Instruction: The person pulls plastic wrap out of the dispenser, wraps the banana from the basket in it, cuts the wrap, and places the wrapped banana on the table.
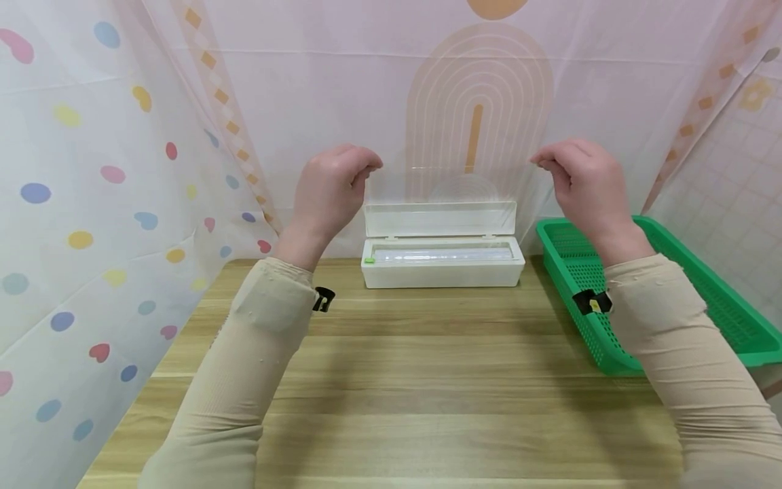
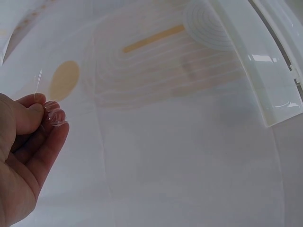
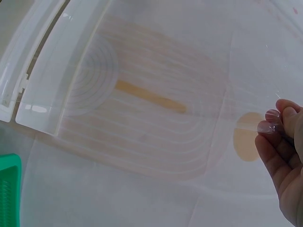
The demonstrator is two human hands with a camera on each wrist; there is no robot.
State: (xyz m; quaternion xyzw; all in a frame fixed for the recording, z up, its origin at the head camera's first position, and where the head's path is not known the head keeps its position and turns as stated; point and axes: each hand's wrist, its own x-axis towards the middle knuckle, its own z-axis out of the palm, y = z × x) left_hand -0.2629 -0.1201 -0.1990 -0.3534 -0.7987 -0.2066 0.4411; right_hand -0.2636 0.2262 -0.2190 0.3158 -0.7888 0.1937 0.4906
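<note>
Both hands are raised above the back of the table, level with each other and a box-width apart. My left hand pinches crumpled clear cling film between thumb and fingers. The right hand pinches another bit of the clear film the same way. Between the hands the film is nearly invisible, so its full extent is hard to tell. Below and between them sits a white cling film dispenser, its lid standing up. Inside lies a shiny clear roll; a green slider is at the left end.
A green perforated basket stands at the right of the wooden table, partly behind the right forearm. Patterned curtains hang close behind the dispenser and along both sides.
</note>
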